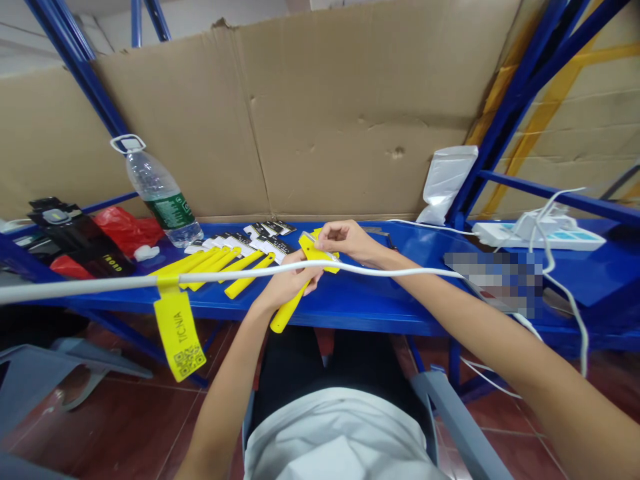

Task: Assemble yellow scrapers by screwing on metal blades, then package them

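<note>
A yellow scraper (286,315) with a long handle and a wide head is held up over the front edge of the blue table, its handle slanting down to the left. My left hand (290,283) is closed around it just below the head. Over the head's upper edge, the fingers of my right hand (349,241) are pinched together; what lies between them is hidden. Left of my hands, several more yellow scrapers (213,268) lie in a slanted row, with black-and-white packaging (233,241) at their far ends.
A white cable (400,272) with a yellow tag (179,330) crosses in front. At the left stand a large water bottle (163,193), a red bag (127,227) and a black box (83,243). A power strip (565,235) lies right. Cardboard (370,113) backs the blue table (370,303).
</note>
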`<state>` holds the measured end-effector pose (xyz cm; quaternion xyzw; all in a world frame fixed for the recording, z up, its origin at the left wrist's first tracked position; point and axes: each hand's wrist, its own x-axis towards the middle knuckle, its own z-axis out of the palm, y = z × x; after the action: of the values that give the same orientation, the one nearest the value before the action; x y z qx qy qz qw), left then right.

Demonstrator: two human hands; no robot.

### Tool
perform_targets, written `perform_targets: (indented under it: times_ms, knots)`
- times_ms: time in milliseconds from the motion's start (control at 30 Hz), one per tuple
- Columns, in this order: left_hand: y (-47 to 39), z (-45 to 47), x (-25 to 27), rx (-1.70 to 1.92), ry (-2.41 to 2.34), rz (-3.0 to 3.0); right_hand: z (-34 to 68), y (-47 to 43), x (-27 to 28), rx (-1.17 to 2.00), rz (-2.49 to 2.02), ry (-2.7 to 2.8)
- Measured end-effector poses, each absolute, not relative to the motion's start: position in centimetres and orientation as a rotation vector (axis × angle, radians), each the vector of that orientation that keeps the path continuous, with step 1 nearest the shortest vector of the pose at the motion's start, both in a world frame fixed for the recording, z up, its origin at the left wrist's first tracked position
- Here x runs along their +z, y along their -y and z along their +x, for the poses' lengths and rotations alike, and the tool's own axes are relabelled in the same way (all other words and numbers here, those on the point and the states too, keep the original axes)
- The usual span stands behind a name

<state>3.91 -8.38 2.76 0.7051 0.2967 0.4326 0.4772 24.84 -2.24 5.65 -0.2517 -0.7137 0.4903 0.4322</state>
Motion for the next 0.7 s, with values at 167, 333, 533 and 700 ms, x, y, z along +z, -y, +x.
perform_targets:
  times_ms: [167, 333, 533, 700]
  knots:
    - [8.46, 3.91, 2.82, 1.054, -0.707, 1.722, 24.95, 2.12, 5.56, 1.21, -0.621, 1.848]
    - [8.3, 4.02, 2.74, 1.037, -0.688, 1.659, 24.97, 2.25, 5.41, 1.147, -0.619, 1.884]
    - [8.21, 4.17, 2.65, 1.031, -0.725, 1.61, 24.71, 2.41, 5.47, 1.093, -0.55, 1.863]
    - [7.86, 4.08, 2.15, 1.017, -0.761, 1.61, 24.87, 1.89, 5.41, 1.108, -0.561, 1.829]
